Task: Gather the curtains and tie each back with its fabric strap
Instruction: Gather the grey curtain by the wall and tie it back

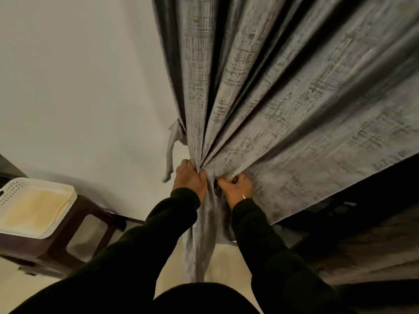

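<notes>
Item one: grey curtain [283, 98], patterned weave, hanging beside the pale wall [79, 87]. Its folds are drawn down into a bunch at the centre of the view, where I hold it; below my grip the cloth falls in a narrow tail toward the floor [226, 264]. To the right the panel fans out wide and slack, its lower hem lifted on a slant.

Item two: fabric strap [171, 150], same grey cloth, hanging loose against the wall just left of the bunch. One end appears fixed near the curtain's edge; the free end dangles. It is not yet round the curtain.

Item three: my left hand [190, 180], fingers curled round the gathered bunch from the left side.

Item four: my right hand [237, 186], fingers curled, pinching a fold of curtain just right of the bunch. Both arms in dark sleeves.

Progress, by my judgement: gathering of this curtain well advanced but incomplete, the right portion not pulled in. Left to do: bring that in, wrap and tie the strap. No second curtain is in view; its state I cannot tell.

Surroundings: brown stool [74, 236] at lower left, carrying a white perforated tray [13, 189].
</notes>
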